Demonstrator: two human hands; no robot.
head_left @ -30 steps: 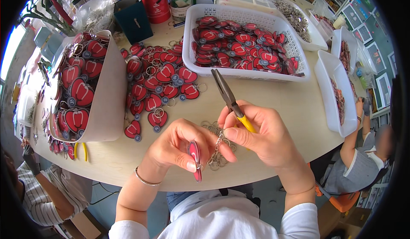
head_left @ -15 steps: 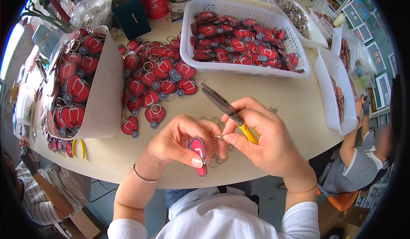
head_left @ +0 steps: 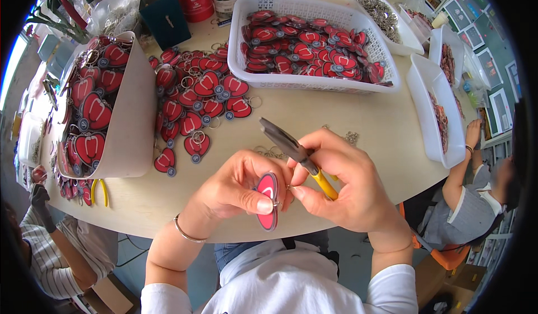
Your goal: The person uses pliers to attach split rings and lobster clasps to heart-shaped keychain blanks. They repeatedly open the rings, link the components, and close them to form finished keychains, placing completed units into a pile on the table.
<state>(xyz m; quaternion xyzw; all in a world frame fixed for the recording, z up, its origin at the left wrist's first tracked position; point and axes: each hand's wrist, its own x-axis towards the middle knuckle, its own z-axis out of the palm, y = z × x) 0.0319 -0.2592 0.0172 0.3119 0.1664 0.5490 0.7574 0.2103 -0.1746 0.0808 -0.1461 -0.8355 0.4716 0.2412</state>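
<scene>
Left hand: the left hand point(head_left: 238, 188) pinches a red heart-shaped charm point(head_left: 268, 202) on edge between thumb and fingers, just off the table's near edge, so its top faces the other hand.
Right hand: the right hand point(head_left: 344, 182) is closed around yellow-handled pliers point(head_left: 300, 154), jaws pointing up and away, while its fingertips meet the charm's top; a small ring there is too small to make out.
Near edge: loose metal rings point(head_left: 352, 138) lie just beyond the hands.
Middle of table: finished charms point(head_left: 196, 104) spread out.
Far side: a white basket point(head_left: 314, 81) full of charms.
Left edge: a cardboard holder point(head_left: 131, 112) of charms.
Right edge: a white tray point(head_left: 434, 98); another person point(head_left: 471, 202) sits there.
Obstruction: nothing lies between the hands.
</scene>
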